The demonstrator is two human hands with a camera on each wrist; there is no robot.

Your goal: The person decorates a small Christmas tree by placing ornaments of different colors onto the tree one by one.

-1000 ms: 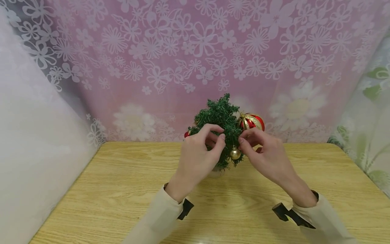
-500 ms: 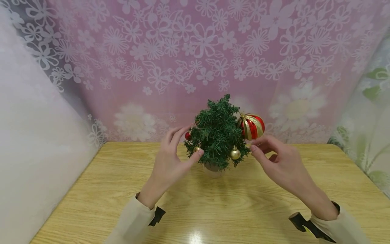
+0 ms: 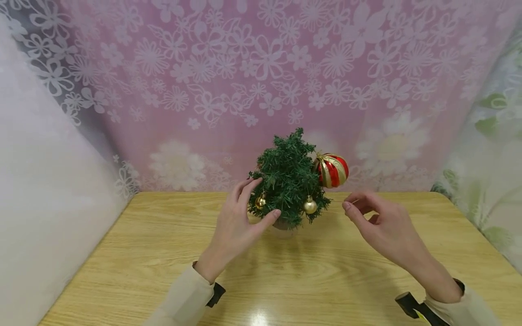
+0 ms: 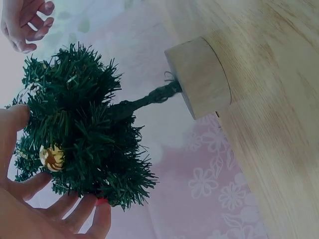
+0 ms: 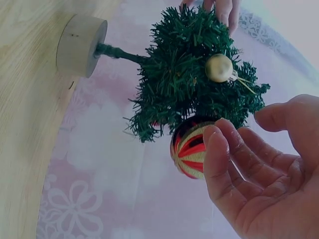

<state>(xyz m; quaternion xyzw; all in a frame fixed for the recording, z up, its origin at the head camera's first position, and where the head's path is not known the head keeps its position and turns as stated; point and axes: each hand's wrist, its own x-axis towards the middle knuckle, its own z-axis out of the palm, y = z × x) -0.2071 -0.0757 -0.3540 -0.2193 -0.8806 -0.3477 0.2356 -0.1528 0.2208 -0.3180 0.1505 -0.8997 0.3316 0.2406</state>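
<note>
A small artificial Christmas tree [image 3: 285, 176] stands on the table, its round pale base [image 4: 199, 77] plain in the left wrist view. My left hand [image 3: 234, 222] spreads around the tree's left side, fingertips at the outer branches, beside a shiny gold bauble [image 3: 260, 202]. A bit of red ornament [image 4: 101, 201] peeks out by those fingers, mostly hidden. On the right side hang a matte gold bauble [image 3: 310, 206] and a large red-and-gold striped bauble [image 3: 334, 170]. My right hand [image 3: 387, 231] hovers just right of the tree, fingers loosely bent, holding nothing.
The tree stands near the back of a wood-grain table [image 3: 122, 262]. Behind it hangs a pink flowered curtain [image 3: 228, 113]. A white sheet [image 3: 49, 181] closes off the left side, and a green-patterned curtain [image 3: 493, 158] the right.
Both hands have parted from the tree's front, the left to its left side, the right away to the right. The left fingers now cover the red bauble in the head view.
</note>
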